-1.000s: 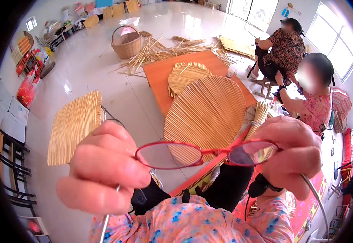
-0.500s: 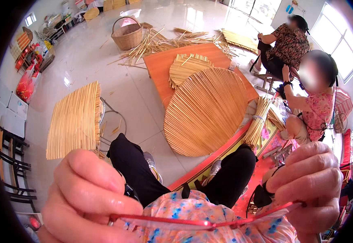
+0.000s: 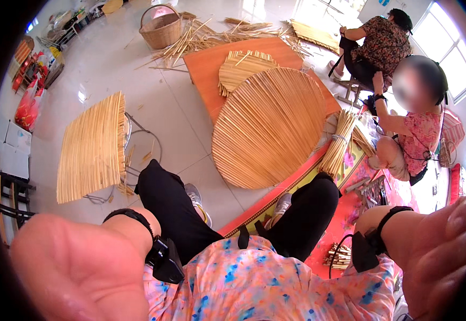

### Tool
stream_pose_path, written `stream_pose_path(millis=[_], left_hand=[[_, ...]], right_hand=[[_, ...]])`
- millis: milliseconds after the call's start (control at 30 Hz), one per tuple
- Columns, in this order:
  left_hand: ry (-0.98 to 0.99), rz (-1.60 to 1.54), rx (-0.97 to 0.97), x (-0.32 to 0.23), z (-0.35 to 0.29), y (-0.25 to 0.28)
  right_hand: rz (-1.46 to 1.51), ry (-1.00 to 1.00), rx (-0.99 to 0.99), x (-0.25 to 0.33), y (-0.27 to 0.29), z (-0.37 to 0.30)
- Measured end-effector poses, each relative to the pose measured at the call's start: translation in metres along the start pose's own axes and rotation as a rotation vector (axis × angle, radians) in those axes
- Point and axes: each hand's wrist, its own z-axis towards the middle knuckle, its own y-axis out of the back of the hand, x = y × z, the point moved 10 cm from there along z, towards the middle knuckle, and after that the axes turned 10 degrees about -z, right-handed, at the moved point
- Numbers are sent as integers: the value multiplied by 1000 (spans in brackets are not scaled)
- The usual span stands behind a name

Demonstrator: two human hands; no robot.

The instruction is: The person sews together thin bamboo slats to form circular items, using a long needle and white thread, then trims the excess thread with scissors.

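My left hand [image 3: 80, 267] is raised very close at the lower left, palm showing, its fingers hidden or cut off. At the lower right my right hand [image 3: 447, 257] is raised too, with fingers curled in and thumb pressed against them; whatever they hold is out of sight. Black straps with small dark boxes circle both wrists. Beyond my knees, a large oval mat of stalks [image 3: 270, 128] leans on an orange board [image 3: 203, 69], overlapping a smaller stalk mat [image 3: 238, 75]. Neither hand touches these mats.
A squarish stalk mat [image 3: 91, 150] rests on a metal-legged stool at left. A tied stalk bundle [image 3: 340, 142] lies right of the oval mat. Loose stalks [image 3: 190, 43] and a wicker basket [image 3: 161, 31] are farther back. Two people [image 3: 423, 128] sit at right.
Both hands have moved outward and apart. The red-framed glasses they held between them are out of view. The view has shifted slightly, and my wrists now show.
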Motion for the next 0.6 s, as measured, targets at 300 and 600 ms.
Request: stream_pose_path(millis=[300, 600], left_hand=[[-84, -2, -154, 35, 24, -34], [-443, 6, -311, 14, -4, -19]], right_hand=[[25, 17, -68, -1, 7, -7], [35, -7, -90, 9, 13, -12]])
